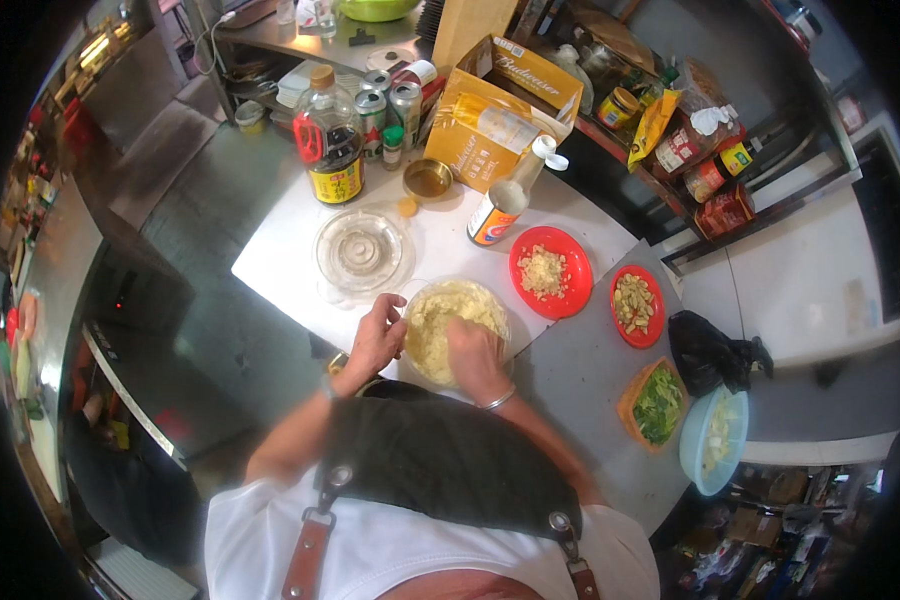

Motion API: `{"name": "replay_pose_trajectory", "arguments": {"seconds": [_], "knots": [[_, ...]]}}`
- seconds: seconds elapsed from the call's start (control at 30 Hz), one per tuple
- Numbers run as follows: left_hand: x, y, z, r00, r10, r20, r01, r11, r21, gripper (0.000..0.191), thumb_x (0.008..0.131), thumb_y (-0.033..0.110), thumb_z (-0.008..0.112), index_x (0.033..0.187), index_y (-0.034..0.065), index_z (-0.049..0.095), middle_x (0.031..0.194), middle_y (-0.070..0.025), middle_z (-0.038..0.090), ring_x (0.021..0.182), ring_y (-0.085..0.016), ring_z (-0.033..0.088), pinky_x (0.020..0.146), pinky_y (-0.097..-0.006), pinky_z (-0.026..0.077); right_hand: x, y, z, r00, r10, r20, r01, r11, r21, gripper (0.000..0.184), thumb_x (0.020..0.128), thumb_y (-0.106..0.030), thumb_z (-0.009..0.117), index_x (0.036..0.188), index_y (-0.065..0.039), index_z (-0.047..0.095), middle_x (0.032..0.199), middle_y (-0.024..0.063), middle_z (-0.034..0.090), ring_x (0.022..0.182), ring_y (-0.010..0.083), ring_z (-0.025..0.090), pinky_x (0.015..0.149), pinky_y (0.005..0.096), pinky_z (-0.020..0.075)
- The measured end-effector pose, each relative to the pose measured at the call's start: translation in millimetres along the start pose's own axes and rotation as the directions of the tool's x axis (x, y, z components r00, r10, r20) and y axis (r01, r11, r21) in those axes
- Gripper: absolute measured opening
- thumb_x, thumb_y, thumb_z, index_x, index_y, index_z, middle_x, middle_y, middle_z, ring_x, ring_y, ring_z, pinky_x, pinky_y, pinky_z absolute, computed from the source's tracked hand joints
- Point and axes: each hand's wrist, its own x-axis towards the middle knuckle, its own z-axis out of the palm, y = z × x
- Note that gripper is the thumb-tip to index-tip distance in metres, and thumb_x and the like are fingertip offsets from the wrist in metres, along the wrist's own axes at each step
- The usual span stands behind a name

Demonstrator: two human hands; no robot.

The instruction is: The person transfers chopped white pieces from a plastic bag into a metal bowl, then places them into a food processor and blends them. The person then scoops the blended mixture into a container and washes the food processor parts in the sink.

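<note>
A clear bowl holds a pale yellow, lumpy mash on the white tabletop. My left hand grips the bowl's left rim with thumb and fingers. My right hand is down inside, at the mash; its fingertips are hidden, and whether it holds a utensil is unclear. Beyond my left hand lies a round clear lid. To the bowl's right stands a red plate of pale crumbs. A second red plate carries small tan pieces.
A large sauce bottle, drink cans, a brass-coloured bowl, an open-capped bottle and a Budweiser carton line the back. Rightward are a basket of chopped greens, a blue basin, a black bag and a condiment shelf.
</note>
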Motion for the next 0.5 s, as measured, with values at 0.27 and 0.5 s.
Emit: {"name": "replay_pose_trajectory", "arguments": {"seconds": [0.27,0.5], "knots": [[2,-6,5,1.0,0.007,-0.015,-0.007,0.998,-0.059,0.028,0.088,-0.001,0.05,0.115,0.0027,0.042,0.077,-0.0061,0.049,0.053,-0.014,0.058,0.044,-0.0281,0.048,5,1,-6,0.998,-0.039,0.042,0.043,0.995,-0.085,0.004,0.075,-0.001,0.054,0.074,-0.004,0.051,0.068,0.0143,0.055,0.067,0.0322,0.058,0.059,0.0428,0.0468],[-1,-13,16,0.996,-0.09,0.028,0.094,0.958,-0.272,0.027,0.091,0.0,0.051,0.115,0.0031,0.04,0.082,-0.0057,0.048,0.055,-0.016,0.06,0.048,-0.0289,0.052,6,-4,-6,0.993,-0.119,0.021,0.121,0.986,-0.113,0.006,0.073,-0.002,0.054,0.074,-0.006,0.05,0.067,0.0119,0.051,0.065,0.03,0.056,0.06,0.0416,0.046]]}}
